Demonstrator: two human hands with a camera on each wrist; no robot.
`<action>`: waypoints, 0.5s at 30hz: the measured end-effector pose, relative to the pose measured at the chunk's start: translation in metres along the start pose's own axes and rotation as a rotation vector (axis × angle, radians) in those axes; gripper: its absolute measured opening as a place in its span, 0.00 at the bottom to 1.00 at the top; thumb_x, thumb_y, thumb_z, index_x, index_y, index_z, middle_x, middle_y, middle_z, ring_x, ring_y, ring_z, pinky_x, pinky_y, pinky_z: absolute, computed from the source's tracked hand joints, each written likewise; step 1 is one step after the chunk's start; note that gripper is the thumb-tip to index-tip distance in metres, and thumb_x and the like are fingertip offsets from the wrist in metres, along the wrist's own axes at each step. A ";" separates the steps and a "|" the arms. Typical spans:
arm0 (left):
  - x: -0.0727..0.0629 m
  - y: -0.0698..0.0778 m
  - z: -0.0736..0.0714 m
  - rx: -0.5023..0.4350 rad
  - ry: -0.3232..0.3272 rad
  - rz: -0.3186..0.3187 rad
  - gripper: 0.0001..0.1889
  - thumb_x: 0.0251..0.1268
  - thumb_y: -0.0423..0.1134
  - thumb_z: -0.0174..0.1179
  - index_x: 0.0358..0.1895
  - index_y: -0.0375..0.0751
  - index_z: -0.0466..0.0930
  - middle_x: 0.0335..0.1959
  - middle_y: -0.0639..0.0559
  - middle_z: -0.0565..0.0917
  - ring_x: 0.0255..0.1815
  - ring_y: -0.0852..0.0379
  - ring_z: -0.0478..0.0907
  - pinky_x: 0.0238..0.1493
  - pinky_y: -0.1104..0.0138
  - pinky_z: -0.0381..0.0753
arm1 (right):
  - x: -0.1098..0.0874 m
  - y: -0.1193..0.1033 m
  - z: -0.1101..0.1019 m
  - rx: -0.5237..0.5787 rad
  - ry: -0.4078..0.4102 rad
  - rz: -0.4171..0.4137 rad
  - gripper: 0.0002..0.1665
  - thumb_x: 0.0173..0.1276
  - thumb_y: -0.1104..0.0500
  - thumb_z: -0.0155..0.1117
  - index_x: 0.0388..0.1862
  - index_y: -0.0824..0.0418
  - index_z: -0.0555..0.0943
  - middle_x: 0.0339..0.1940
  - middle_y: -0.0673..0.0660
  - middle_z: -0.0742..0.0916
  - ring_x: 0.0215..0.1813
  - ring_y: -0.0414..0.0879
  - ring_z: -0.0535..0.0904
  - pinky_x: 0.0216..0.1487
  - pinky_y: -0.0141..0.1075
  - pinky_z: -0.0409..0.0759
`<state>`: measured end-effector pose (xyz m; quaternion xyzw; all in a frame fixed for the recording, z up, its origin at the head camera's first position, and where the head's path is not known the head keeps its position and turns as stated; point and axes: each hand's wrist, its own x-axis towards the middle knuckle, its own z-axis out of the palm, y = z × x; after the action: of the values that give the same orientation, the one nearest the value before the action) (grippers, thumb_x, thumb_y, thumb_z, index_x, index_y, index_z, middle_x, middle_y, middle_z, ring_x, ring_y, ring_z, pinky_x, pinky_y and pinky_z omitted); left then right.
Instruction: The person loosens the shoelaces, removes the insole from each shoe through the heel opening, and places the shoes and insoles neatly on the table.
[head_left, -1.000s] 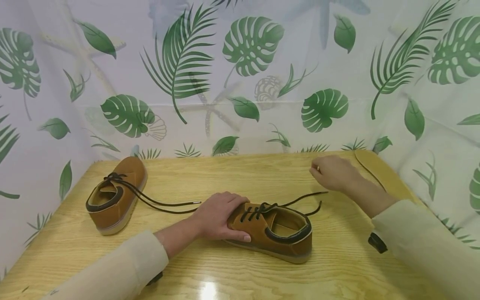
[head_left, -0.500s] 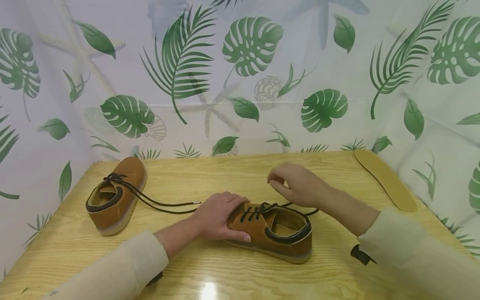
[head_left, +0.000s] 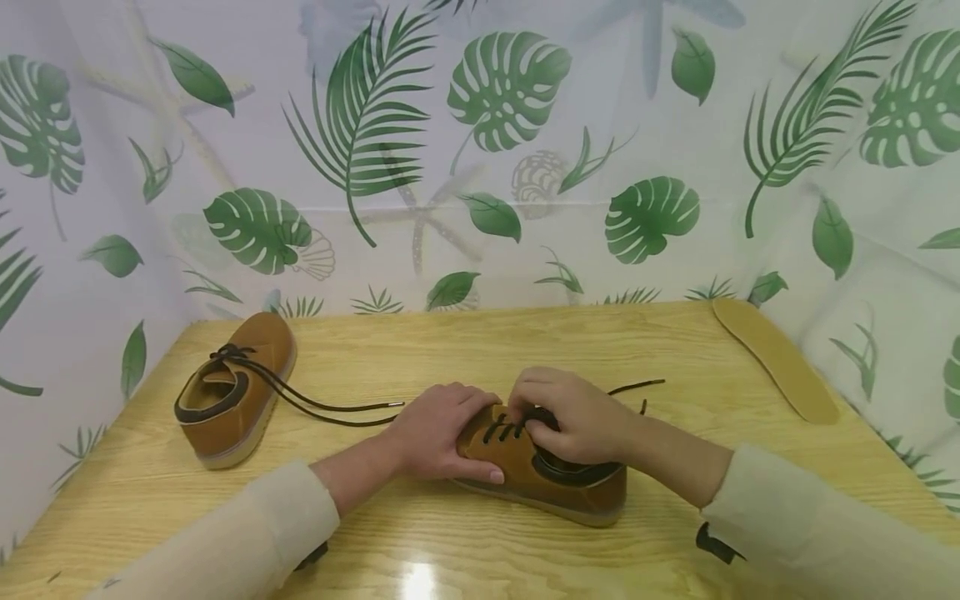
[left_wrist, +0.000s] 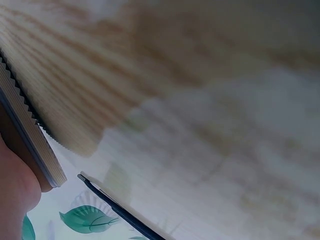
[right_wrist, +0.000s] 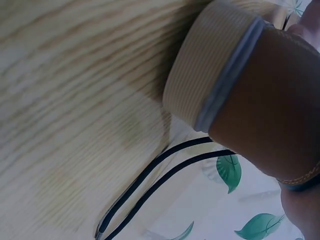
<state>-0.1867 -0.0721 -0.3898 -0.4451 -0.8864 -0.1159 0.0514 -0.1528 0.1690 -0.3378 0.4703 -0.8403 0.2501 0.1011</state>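
Observation:
A brown low lace-up shoe [head_left: 577,496] with a dark padded collar lies on the wooden table, heel to the right. My left hand [head_left: 442,437] grips its toe, thumb along the near side and fingers over the top. My right hand [head_left: 573,417] is over the shoe's opening, fingertips and thumb curled at the top of the black shoelace [head_left: 508,429]; they hide part of the lacing. The left wrist view catches the ridged sole [left_wrist: 35,135] beside my left hand. In the right wrist view, the heel [right_wrist: 270,100] stands close, with loose lace ends [right_wrist: 150,180] beyond it.
A second brown shoe [head_left: 243,425] stands at the left, its long laces [head_left: 337,408] trailing toward my left hand. A tan insole [head_left: 780,358] lies along the right edge of the table [head_left: 420,342]. White leaf-patterned cloth [head_left: 480,275] walls in the back and sides.
My right hand has come left and down from the table's right side, by the insole, to the shoe's laces. The left hand keeps its grip on the toe.

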 end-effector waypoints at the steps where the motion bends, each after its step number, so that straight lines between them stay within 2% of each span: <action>1: 0.000 0.000 -0.001 -0.003 -0.001 0.000 0.46 0.53 0.75 0.59 0.70 0.49 0.69 0.61 0.56 0.79 0.62 0.56 0.75 0.65 0.55 0.72 | 0.000 0.000 0.000 -0.008 -0.010 0.003 0.12 0.60 0.70 0.56 0.35 0.53 0.78 0.35 0.45 0.79 0.37 0.37 0.73 0.41 0.34 0.76; 4: 0.000 0.000 0.000 -0.006 -0.003 0.001 0.45 0.54 0.75 0.59 0.69 0.50 0.70 0.61 0.56 0.79 0.62 0.56 0.75 0.65 0.55 0.73 | 0.001 0.001 0.001 -0.041 -0.041 0.005 0.12 0.62 0.70 0.54 0.36 0.52 0.77 0.35 0.45 0.77 0.37 0.37 0.70 0.41 0.33 0.74; 7: 0.001 0.000 0.000 -0.008 -0.004 0.001 0.44 0.54 0.75 0.59 0.69 0.51 0.70 0.61 0.56 0.79 0.62 0.56 0.74 0.64 0.55 0.73 | 0.000 0.001 0.002 -0.088 -0.047 -0.028 0.11 0.65 0.69 0.54 0.38 0.53 0.76 0.36 0.46 0.78 0.38 0.38 0.71 0.42 0.34 0.75; 11: 0.001 -0.001 0.000 -0.013 0.004 0.006 0.43 0.53 0.74 0.60 0.68 0.51 0.71 0.61 0.56 0.79 0.61 0.55 0.75 0.63 0.55 0.73 | -0.001 0.001 0.003 -0.157 -0.022 -0.064 0.08 0.68 0.67 0.57 0.42 0.55 0.77 0.38 0.47 0.80 0.39 0.39 0.74 0.44 0.36 0.77; 15: 0.001 0.000 0.000 -0.018 0.012 0.013 0.44 0.53 0.74 0.61 0.68 0.50 0.71 0.60 0.55 0.80 0.61 0.55 0.75 0.64 0.55 0.73 | -0.001 0.000 0.004 -0.172 0.041 -0.009 0.04 0.74 0.64 0.57 0.40 0.55 0.76 0.34 0.46 0.79 0.36 0.38 0.73 0.42 0.35 0.76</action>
<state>-0.1876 -0.0715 -0.3902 -0.4508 -0.8821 -0.1261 0.0535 -0.1517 0.1678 -0.3414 0.4585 -0.8543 0.1860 0.1593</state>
